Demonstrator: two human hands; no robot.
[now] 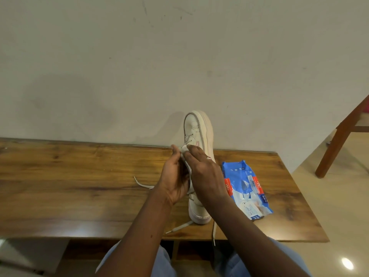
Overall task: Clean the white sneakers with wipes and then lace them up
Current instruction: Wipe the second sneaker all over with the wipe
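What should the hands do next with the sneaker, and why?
Probably pull the pinched lace through the next eyelet. Both hands, left hand and right hand, meet at the white sneaker tongue, and loose lace ends trail on the table.
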